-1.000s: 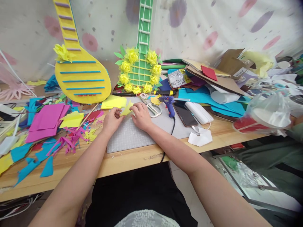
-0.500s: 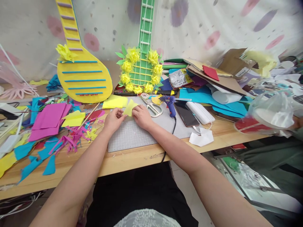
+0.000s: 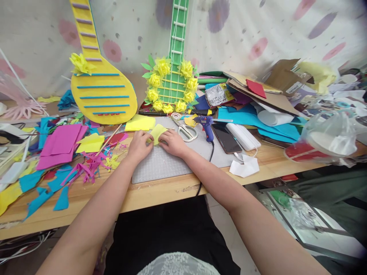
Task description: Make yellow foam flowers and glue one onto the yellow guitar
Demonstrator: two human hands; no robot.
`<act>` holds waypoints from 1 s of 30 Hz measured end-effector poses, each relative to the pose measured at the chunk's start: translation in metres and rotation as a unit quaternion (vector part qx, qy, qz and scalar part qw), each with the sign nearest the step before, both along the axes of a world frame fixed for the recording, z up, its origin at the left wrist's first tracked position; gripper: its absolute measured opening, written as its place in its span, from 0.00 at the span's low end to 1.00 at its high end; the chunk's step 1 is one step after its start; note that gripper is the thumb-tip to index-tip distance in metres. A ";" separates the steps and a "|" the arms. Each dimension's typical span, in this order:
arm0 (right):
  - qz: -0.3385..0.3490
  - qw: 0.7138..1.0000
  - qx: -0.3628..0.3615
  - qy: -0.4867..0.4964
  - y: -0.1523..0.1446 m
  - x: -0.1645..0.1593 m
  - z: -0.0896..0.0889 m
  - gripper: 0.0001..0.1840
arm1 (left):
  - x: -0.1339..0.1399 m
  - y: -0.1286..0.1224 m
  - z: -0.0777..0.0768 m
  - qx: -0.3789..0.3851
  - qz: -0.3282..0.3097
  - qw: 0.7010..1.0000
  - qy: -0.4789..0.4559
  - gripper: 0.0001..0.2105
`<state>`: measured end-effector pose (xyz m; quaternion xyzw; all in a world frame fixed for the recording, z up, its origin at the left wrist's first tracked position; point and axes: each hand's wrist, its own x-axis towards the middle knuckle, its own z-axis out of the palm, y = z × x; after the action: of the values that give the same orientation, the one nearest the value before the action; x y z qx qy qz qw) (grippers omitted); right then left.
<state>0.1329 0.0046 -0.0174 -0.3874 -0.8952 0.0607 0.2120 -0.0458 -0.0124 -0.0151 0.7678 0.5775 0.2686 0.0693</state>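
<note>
the yellow crepe-paper piece (image 3: 158, 132) is between the two hands, over the far part of the gray gridded cutting mat (image 3: 160, 167), just right of the yellow paper stack (image 3: 140, 123) and left of the scissors (image 3: 192, 134). it should weigh almost nothing and be soft and limp — likely to crease or stretch at a light pull and to tear at a hard one, though hardly slippery. the side edges look the best place to take hold, with fingertips only, leaving the middle flat.

the left hand (image 3: 139, 146) pinches the left edge, thumb and fingers brought close together with the fingers curled. the right hand (image 3: 174, 143) is at the right edge, its thumb and fingers nearly together on the paper — the exact contact under the knuckles is hidden. whether the near edge rests on the mat, i cannot tell. the purple glue gun (image 3: 207, 126) lies farther right, apart from both hands.
</note>
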 end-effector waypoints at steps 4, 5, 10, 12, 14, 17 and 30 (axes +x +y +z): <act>-0.035 0.999 -0.031 0.019 0.002 -0.004 -0.001 0.10 | 0.000 0.001 -0.001 -0.004 0.006 1.000 0.002 0.05; -0.050 0.998 -0.041 0.027 0.003 -0.006 -0.002 0.09 | -0.001 0.001 -0.001 -0.003 0.009 1.000 0.001 0.05; -0.118 0.986 -0.088 0.073 0.007 -0.014 -0.008 0.08 | -0.001 0.001 -0.001 -0.005 0.017 1.000 -0.007 0.05; -0.136 0.982 -0.097 0.087 0.008 -0.016 -0.010 0.08 | -0.001 0.001 -0.002 -0.009 0.024 1.000 -0.008 0.05; -0.149 0.979 -0.100 0.097 0.007 -0.018 -0.010 0.07 | -0.001 0.001 -0.002 -0.013 0.031 0.999 -0.007 0.06; -0.169 0.975 -0.100 0.101 0.006 -0.021 -0.011 0.06 | -0.001 0.001 -0.003 -0.019 0.039 0.999 -0.003 0.06; -0.195 0.974 -0.072 0.087 0.006 -0.025 -0.014 0.07 | -0.001 0.002 -0.003 -0.018 0.044 0.999 -0.002 0.06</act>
<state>0.1079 0.0109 -0.0311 -0.5620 -0.7739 0.1154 0.2683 -0.0466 -0.0105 -0.0185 0.7395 0.6156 0.2625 0.0718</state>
